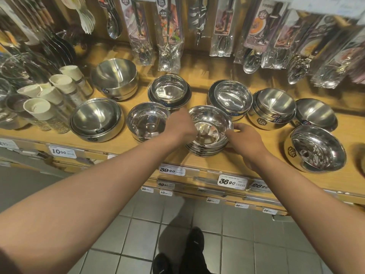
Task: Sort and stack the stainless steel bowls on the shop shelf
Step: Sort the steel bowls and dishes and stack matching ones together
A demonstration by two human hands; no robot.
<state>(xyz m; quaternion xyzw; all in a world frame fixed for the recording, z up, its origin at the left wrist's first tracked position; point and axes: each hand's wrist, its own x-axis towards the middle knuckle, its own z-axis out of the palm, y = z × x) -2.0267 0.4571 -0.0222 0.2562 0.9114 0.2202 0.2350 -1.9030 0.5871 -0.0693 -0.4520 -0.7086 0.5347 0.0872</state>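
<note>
head | both hands (182, 125) (244, 140) gripping bowl stack (209, 133) rim, arms outstretched

Bare forearms, no sleeves, black shoes (194, 252), dark trousers (189, 265)

The stack (209, 133) under both hands is mirror-bright steel, its rims throwing hard reflections. At nine o'clock from it, the bowl (148, 120) is just as glossy, while the nested bowls (96, 119) further that way look brushed and satin, and so does the big bowl (114, 79) at eleven o'clock. The labelled bowl (315, 149) at three o'clock is polished inside (its black sticker is matt). The shelf (199, 167) is smooth, pale wood with a dull sheen. The cups (37, 109) at nine o'clock are matt cream plastic. The packets (169, 36) at twelve o'clock are crinkled clear film, very shiny. The floor (142, 230) is grey tile, slightly glossy
</note>
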